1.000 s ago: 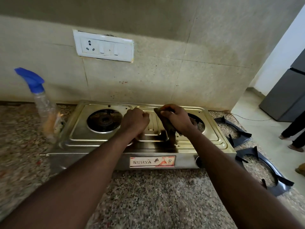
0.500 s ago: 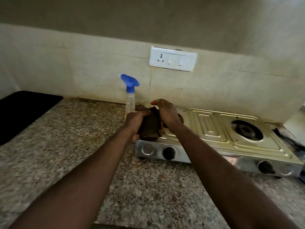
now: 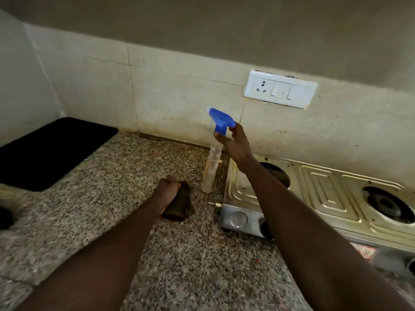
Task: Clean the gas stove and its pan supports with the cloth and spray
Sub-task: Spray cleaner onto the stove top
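Note:
A steel two-burner gas stove [image 3: 323, 194] stands on the granite counter at the right, its burner wells bare. Just left of it stands a clear spray bottle [image 3: 211, 167] with a blue trigger head. My right hand [image 3: 235, 142] is at the bottle's neck, thumb and fingers curled around it below the blue head. My left hand [image 3: 167, 194] presses a dark brown cloth [image 3: 179, 205] onto the counter, left of the stove. No pan supports are in view.
A black mat [image 3: 51, 151] lies on the granite counter [image 3: 202, 261] at the far left, by the wall corner. A white socket and switch plate [image 3: 280, 89] is on the tiled wall above the stove.
The view has swung left. My hands, together on the cloth over the stove, have parted: the left brought the cloth down onto the counter, the right rose to the spray bottle's neck.

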